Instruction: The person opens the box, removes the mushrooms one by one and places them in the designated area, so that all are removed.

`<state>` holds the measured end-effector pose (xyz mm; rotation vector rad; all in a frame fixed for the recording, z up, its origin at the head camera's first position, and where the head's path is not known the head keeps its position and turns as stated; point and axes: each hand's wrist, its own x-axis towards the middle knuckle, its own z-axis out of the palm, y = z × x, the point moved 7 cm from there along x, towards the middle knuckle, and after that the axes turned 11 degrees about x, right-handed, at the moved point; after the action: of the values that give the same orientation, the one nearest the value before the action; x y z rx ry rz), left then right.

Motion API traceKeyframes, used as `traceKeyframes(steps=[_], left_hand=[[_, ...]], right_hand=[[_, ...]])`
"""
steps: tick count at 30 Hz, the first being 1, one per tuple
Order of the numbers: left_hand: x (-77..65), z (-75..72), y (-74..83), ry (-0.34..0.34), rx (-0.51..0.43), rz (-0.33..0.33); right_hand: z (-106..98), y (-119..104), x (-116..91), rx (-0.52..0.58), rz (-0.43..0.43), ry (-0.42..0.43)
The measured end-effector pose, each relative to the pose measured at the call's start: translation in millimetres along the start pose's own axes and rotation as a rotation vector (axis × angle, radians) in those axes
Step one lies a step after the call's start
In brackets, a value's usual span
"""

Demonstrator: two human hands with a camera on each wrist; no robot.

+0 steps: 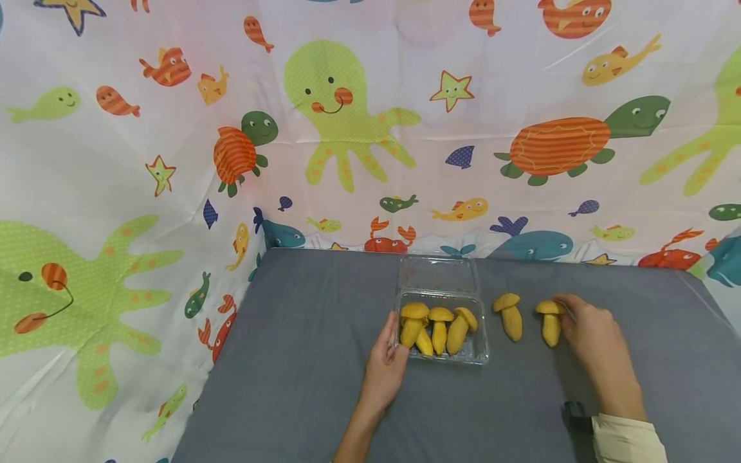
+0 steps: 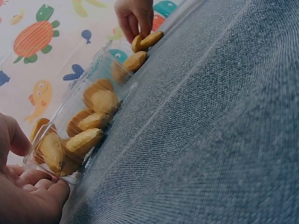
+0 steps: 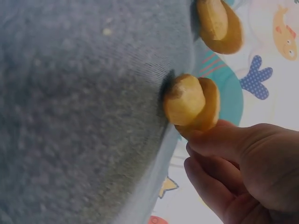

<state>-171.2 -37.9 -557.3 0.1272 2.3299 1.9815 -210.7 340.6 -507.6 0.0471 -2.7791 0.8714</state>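
Right hand (image 1: 598, 344) pinching a mushroom (image 1: 551, 331); left hand (image 1: 386, 366) gripping a clear plastic box (image 1: 478, 347).
The mushroom looks light and fairly firm, with a dry, matt skin unlikely to slip; the join of cap and stem is probably its weak spot, so the thick stem or the cap's rim seems the best hold, squeezed gently, while the thin box would likely flex under pressure. Thumb and fingertips nip the right side of the cap, leaving the stem outside the grip, pointing toward the near edge of the table (image 1: 289, 354). Another mushroom (image 1: 512, 321) lies between it and the box, nearer the table's far edge than its near one; the left hand pinches the box's left wall near its front corner.
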Motion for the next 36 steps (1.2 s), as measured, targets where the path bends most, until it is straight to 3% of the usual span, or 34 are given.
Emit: traceKeyframes(steps=[7, 24, 31, 36], left_hand=[[0.9, -0.1, 1.3, 0.001, 0.003, 0.015], [0.4, 1.0, 0.5, -0.007, -0.007, 0.025], [0.6, 1.2, 0.8, -0.002, -0.001, 0.026], [0.9, 1.8, 0.8, 0.004, -0.005, 0.025]], right_hand=[[-11.4, -12.8, -0.8, -0.006, 0.012, -0.006], [-33.3, -90.5, 0.8, 0.089, -0.087, 0.039], [-30.8, -122.5, 1.0, 0.128, -0.226, 0.094], [-17.0, -140.4, 0.2, 0.15, -0.34, 0.07]])
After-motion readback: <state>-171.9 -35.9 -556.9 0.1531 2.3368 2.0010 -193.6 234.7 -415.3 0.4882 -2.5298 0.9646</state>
